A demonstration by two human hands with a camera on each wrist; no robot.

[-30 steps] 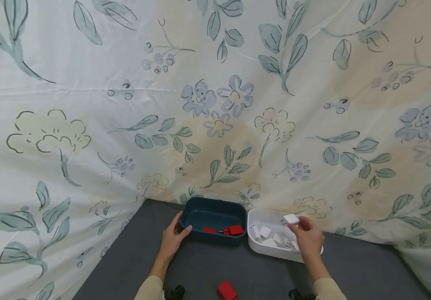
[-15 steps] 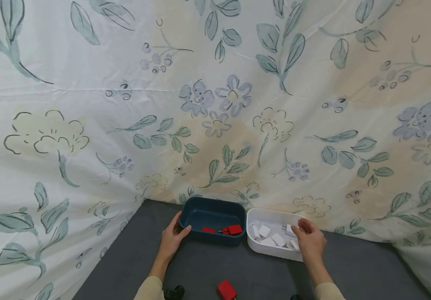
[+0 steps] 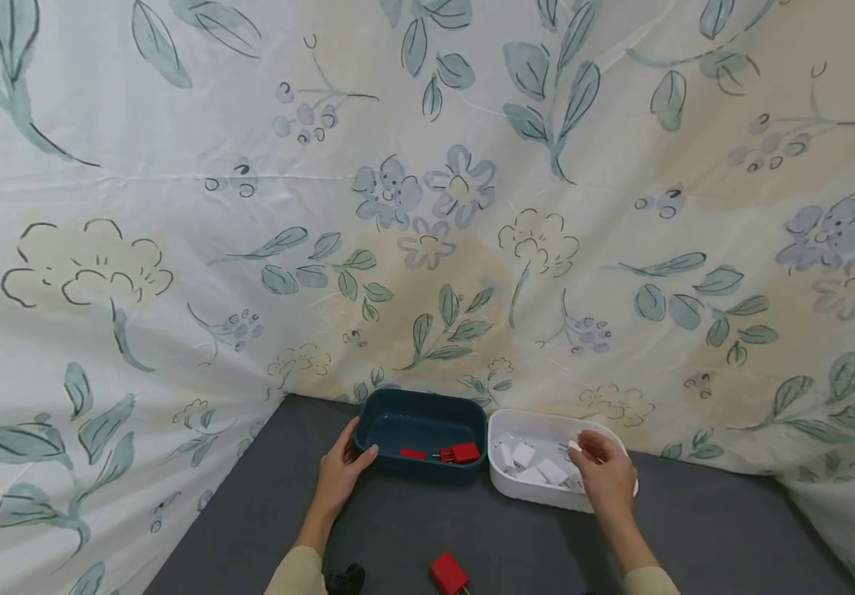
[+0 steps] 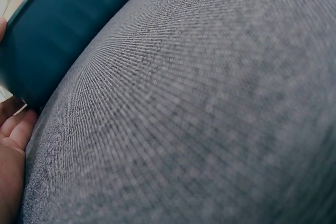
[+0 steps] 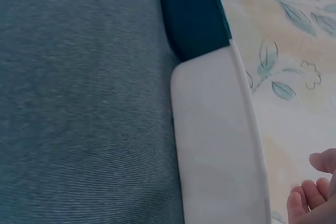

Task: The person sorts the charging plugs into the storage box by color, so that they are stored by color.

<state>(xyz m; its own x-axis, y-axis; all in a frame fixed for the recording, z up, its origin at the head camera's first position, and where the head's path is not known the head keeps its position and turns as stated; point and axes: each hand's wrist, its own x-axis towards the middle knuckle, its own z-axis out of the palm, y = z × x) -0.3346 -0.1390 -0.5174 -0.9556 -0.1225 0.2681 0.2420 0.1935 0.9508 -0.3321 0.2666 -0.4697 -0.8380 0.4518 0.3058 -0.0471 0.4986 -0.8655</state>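
My left hand (image 3: 339, 475) holds the left end of a dark teal bin (image 3: 427, 408), with the thumb at its front corner. Inside the bin lie a red plug adapter (image 3: 464, 452) with metal prongs and a flat red piece (image 3: 412, 454). Beside it stands a white bin (image 3: 539, 493) with several white plug adapters (image 3: 552, 472) in it. My right hand (image 3: 609, 475) is over that bin's right part, fingers near a white adapter (image 3: 574, 446) they partly hide. In the right wrist view, the thumb (image 5: 323, 161) stands apart from the loosely bent fingers, nothing visible between them.
Another red plug adapter (image 3: 448, 573) lies on the dark grey table (image 3: 397, 529) near the front. A black object (image 3: 345, 580) shows at the bottom edge by the left sleeve. Behind the bins hangs a floral cloth (image 3: 427, 330).
My right hand held up a white adapter, then let it down into the white bin and drew its fingers back. Now they are over it again. My left hand has stayed on the teal bin.
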